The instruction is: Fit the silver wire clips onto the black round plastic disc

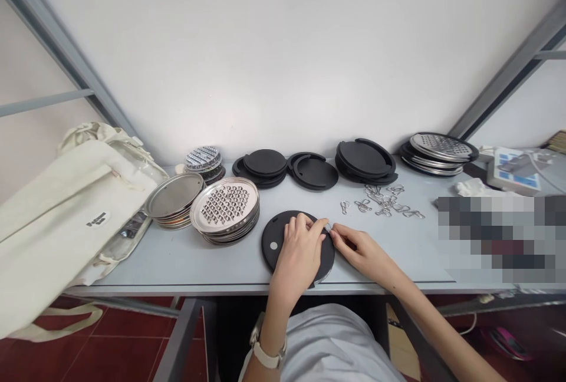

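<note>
So the right hand (365, 255) has a metal clip (328, 227) pinched in its fingers at the edge of the black disc (276, 230) on the tabletop (172, 261), left hand (299, 255) resting on top (can't tell its grip), looks mid-job, loose clips (384, 200) left.

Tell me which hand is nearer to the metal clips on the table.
Right: the right hand is in front of the metal clips, slightly left; the left hand is farther left, on the black disc.

Cream bag (66, 205) left of left hand (300, 249), white-and-blue box (515, 180) right of right hand (362, 255), red floor (126, 358) below both.
</note>
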The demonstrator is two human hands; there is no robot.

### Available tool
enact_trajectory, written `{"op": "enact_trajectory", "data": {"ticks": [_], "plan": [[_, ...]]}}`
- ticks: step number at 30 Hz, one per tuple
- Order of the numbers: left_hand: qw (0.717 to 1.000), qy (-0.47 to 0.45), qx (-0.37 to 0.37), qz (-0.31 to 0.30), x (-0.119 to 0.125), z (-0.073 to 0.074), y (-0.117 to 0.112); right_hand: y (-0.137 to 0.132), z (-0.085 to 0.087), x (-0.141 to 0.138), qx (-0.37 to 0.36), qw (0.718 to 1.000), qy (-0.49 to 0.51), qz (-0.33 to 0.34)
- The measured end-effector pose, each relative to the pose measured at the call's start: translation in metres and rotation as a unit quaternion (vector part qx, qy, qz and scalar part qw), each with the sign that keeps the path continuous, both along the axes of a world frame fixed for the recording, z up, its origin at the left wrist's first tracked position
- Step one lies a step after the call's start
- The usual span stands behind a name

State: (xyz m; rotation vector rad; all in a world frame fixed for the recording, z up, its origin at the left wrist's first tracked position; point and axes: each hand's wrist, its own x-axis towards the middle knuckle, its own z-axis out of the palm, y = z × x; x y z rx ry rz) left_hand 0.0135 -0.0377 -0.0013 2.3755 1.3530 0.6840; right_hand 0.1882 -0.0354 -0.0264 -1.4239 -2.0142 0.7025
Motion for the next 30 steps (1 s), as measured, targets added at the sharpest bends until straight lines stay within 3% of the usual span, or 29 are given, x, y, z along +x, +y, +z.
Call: {"op": "enact_trajectory", "data": {"ticks": [30], "plan": [[1.000,-0.007,-0.003,-0.004,-0.0001,-0.0005,0.0019,-0.0006,-0.0008,0.0007,-0.023,0.999,0.035,0.006]]}}
